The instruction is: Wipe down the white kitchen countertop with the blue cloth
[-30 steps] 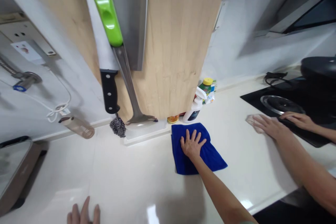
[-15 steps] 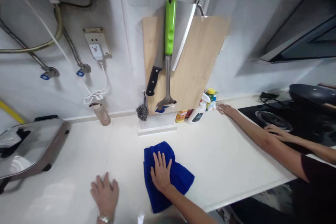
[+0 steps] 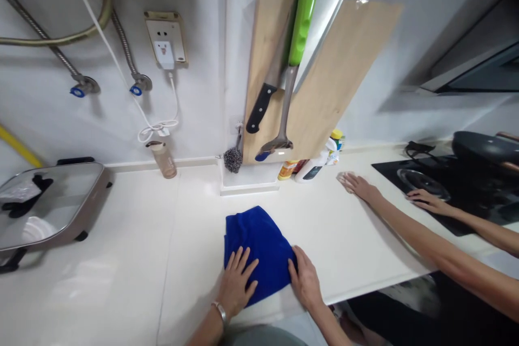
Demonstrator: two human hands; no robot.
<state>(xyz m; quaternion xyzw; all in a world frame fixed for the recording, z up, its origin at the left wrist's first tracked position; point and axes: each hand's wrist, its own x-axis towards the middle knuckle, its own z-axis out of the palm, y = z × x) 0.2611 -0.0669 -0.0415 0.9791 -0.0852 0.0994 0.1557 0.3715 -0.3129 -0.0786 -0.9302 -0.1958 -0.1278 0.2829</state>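
Head view: the blue microfibre cloth [image 3: 263,243] lies spread on the white worktop [image 3: 324,219], near its front edge and short of the steel-wool scrubber [image 3: 232,160]. I judge the step in hand to be two-handed positioning or smoothing of this cloth; a sound move from here calls for light, even contact, so that it neither bunches nor slips over the front edge. My left hand [image 3: 237,284] rests palm down on the near left part, fingers wide apart, touching fabric but gripping nothing. My right hand [image 3: 307,281] is at the right edge, fingers fairly close together, spacing from thumb narrow; whether they pinch the hem, I cannot tell. To the right, a co-worker's hand [image 3: 365,189] presses a pale wipe [image 3: 346,180] on the same surface, well apart from mine.
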